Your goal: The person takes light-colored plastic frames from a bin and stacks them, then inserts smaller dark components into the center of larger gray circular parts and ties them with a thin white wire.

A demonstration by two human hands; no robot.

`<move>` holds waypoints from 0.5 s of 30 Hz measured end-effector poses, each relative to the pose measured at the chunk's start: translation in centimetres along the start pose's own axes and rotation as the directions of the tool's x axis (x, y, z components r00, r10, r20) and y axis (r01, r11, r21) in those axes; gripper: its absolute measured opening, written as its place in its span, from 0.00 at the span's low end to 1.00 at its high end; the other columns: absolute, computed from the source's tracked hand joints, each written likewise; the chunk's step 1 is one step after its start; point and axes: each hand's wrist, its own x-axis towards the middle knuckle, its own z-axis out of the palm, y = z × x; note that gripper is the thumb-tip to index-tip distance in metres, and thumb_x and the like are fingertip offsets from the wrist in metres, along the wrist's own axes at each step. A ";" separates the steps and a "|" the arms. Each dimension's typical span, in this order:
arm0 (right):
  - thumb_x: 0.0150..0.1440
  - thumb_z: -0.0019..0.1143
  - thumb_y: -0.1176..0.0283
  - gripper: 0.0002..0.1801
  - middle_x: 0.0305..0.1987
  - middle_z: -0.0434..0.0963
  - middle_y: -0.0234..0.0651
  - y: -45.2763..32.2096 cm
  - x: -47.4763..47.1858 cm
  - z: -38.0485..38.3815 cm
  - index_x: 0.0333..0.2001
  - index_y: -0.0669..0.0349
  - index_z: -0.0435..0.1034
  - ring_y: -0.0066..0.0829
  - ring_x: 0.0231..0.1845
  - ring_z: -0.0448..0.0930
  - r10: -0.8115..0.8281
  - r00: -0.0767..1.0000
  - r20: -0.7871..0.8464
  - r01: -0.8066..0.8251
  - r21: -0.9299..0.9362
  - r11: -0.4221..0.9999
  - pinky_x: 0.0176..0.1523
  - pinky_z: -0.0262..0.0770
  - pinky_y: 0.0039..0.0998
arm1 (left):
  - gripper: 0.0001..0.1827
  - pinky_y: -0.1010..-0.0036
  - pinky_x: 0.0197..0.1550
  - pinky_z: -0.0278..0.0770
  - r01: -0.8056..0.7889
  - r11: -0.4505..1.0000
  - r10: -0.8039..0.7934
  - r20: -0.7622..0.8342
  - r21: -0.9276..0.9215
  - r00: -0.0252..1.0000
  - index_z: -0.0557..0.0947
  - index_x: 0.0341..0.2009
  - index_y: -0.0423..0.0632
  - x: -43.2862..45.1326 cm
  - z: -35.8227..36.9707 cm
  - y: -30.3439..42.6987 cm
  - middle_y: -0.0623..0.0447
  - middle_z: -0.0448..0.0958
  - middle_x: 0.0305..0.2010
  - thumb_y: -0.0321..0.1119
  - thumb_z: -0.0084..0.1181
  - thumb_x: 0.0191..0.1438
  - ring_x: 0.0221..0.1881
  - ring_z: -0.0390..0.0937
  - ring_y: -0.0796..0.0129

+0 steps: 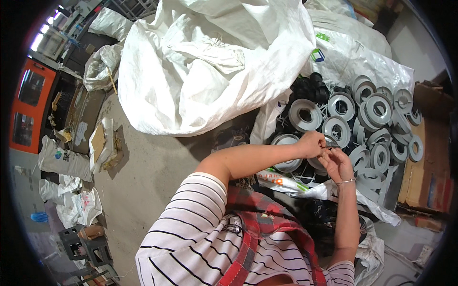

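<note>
My left hand (312,144) is at the near edge of a heap of grey plastic rings (336,131), its thumb and fingertips pinched on a small dark grey piece (332,144). My right hand (337,163), with a bracelet at the wrist, meets it from the right, palm turned up and fingers curled close to the same piece. Whether the right fingers grip it is hard to see. Black plastic parts (316,89) and thin white plastic pieces lie among the rings. A round grey part (286,139) lies behind my left forearm.
A big open white woven sack (154,103) with white cloth-like material inside stands ahead. Full white sacks (375,60) lie behind the heap, and cardboard (411,178) stands at its right. Along the left are bags (64,157), an orange cabinet (32,107) and dark plastic stools (96,250).
</note>
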 end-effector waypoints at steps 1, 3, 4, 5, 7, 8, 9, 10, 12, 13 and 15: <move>0.56 0.45 0.73 0.05 0.42 0.75 0.45 -0.1 0.1 -0.2 0.30 0.62 0.67 0.41 0.46 0.76 0.004 1.000 -0.002 -0.004 0.003 1.000 0.52 0.73 0.41 | 0.11 0.72 0.32 0.73 0.047 0.998 -0.048 -0.019 -0.030 0.999 0.78 0.25 0.40 0.0 0.0 -0.1 0.48 0.76 0.24 0.28 0.65 0.34 0.26 0.75 0.63; 0.56 0.46 0.73 0.05 0.43 0.74 0.46 -0.2 0.4 -0.1 0.30 0.63 0.67 0.42 0.47 0.76 0.013 1.000 0.001 -0.013 0.009 1.000 0.53 0.72 0.42 | 0.11 0.72 0.31 0.73 0.138 0.986 -0.144 -0.057 -0.088 0.988 0.78 0.25 0.40 0.0 -0.2 -0.3 0.48 0.76 0.24 0.28 0.65 0.33 0.25 0.75 0.63; 0.56 0.46 0.74 0.05 0.42 0.75 0.46 -0.1 0.3 0.2 0.29 0.62 0.66 0.41 0.46 0.76 0.013 1.000 -0.009 -0.013 0.010 1.000 0.52 0.73 0.41 | 0.12 0.72 0.31 0.73 0.301 0.925 -0.308 0.007 -0.233 0.951 0.78 0.25 0.40 0.2 -0.2 -0.9 0.48 0.77 0.24 0.30 0.65 0.33 0.25 0.75 0.63; 0.56 0.45 0.75 0.04 0.41 0.75 0.45 -0.1 -0.2 0.6 0.29 0.62 0.66 0.40 0.45 0.77 0.014 1.000 -0.019 -0.014 0.009 1.000 0.51 0.74 0.40 | 0.12 0.71 0.31 0.73 0.259 0.952 -0.262 0.007 -0.165 0.965 0.78 0.25 0.41 0.4 0.0 -1.0 0.47 0.77 0.24 0.31 0.64 0.33 0.26 0.76 0.62; 0.56 0.46 0.75 0.05 0.39 0.75 0.46 0.0 -0.4 1.9 0.28 0.63 0.66 0.40 0.45 0.77 0.011 0.999 -0.051 -0.011 -0.010 1.000 0.49 0.76 0.38 | 0.11 0.69 0.31 0.73 0.184 0.983 -0.184 0.006 -0.004 0.983 0.78 0.24 0.41 0.5 -0.3 -1.3 0.46 0.77 0.24 0.32 0.62 0.34 0.26 0.76 0.59; 0.56 0.46 0.75 0.05 0.38 0.75 0.47 -0.2 -0.3 1.8 0.28 0.65 0.66 0.41 0.46 0.77 0.041 0.994 -0.100 -0.046 -0.047 0.998 0.48 0.77 0.38 | 0.09 0.66 0.32 0.73 0.122 0.986 -0.120 -0.024 0.111 0.992 0.78 0.24 0.42 0.4 0.2 -1.8 0.43 0.77 0.25 0.32 0.59 0.37 0.29 0.76 0.53; 0.55 0.46 0.76 0.06 0.38 0.75 0.48 -0.5 -0.1 1.3 0.28 0.67 0.66 0.41 0.47 0.77 0.064 0.986 -0.153 -0.078 -0.086 0.993 0.47 0.78 0.38 | 0.07 0.64 0.34 0.73 0.081 0.981 -0.077 -0.032 0.175 0.997 0.78 0.24 0.42 0.2 0.7 -2.3 0.42 0.77 0.26 0.32 0.57 0.37 0.31 0.76 0.49; 0.54 0.47 0.77 0.06 0.35 0.75 0.48 -1.0 0.2 0.4 0.28 0.71 0.67 0.40 0.39 0.78 0.082 0.962 -0.260 -0.112 -0.101 0.989 0.45 0.79 0.37 | 0.07 0.64 0.35 0.72 0.073 0.982 -0.077 0.020 0.176 0.997 0.78 0.24 0.43 -0.1 0.8 -2.0 0.42 0.76 0.25 0.32 0.57 0.38 0.31 0.76 0.49; 0.52 0.46 0.79 0.05 0.32 0.74 0.46 -1.4 1.1 -2.3 0.27 0.71 0.66 0.39 0.37 0.77 -0.018 0.948 -0.317 -0.005 -0.070 0.998 0.47 0.78 0.38 | 0.07 0.65 0.34 0.72 0.039 0.986 -0.064 0.153 0.162 0.986 0.77 0.24 0.42 -0.4 0.7 -1.3 0.42 0.76 0.24 0.32 0.57 0.39 0.30 0.76 0.50; 0.51 0.46 0.81 0.04 0.31 0.73 0.45 -1.3 1.3 -3.0 0.27 0.72 0.66 0.39 0.36 0.76 -0.066 0.935 -0.348 0.050 -0.055 0.997 0.48 0.77 0.38 | 0.07 0.65 0.34 0.72 0.015 0.990 -0.049 0.234 0.144 0.971 0.77 0.24 0.42 -0.5 0.4 -0.9 0.43 0.76 0.24 0.32 0.57 0.40 0.29 0.76 0.52; 0.46 0.44 0.85 0.03 0.31 0.71 0.45 -0.8 1.9 -5.3 0.26 0.72 0.65 0.36 0.35 0.73 -0.249 0.895 -0.370 0.181 -0.209 0.961 0.49 0.75 0.37 | 0.08 0.67 0.32 0.72 0.004 0.997 -0.028 0.330 0.075 0.944 0.77 0.24 0.41 -0.6 -0.4 -0.1 0.45 0.76 0.22 0.32 0.58 0.41 0.27 0.75 0.57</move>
